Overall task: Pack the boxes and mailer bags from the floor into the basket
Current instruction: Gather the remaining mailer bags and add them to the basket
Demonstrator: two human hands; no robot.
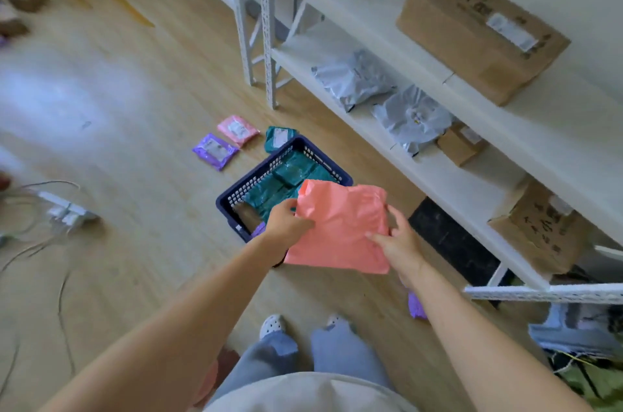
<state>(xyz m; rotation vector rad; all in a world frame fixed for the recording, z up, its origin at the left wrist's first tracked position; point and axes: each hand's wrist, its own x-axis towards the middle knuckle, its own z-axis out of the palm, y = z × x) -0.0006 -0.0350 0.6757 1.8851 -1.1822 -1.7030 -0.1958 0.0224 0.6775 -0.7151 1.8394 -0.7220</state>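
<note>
Pink mailer between both hands

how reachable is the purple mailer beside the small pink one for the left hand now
Probably not yet: the left hand grips the pink mailer bag, and the purple mailer lies past the basket; nothing covers it.

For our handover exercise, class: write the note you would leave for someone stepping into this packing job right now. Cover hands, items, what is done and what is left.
Hands: left hand and right hand each grip an edge of the large pink mailer bag, held over the near end of the blue basket.
Done: several teal bags lie in the basket.
Left: set it in, then collect the purple mailer bag, small pink mailer bag and lone teal mailer bag from the floor beyond the basket, plus a purple item by the right forearm.
</note>
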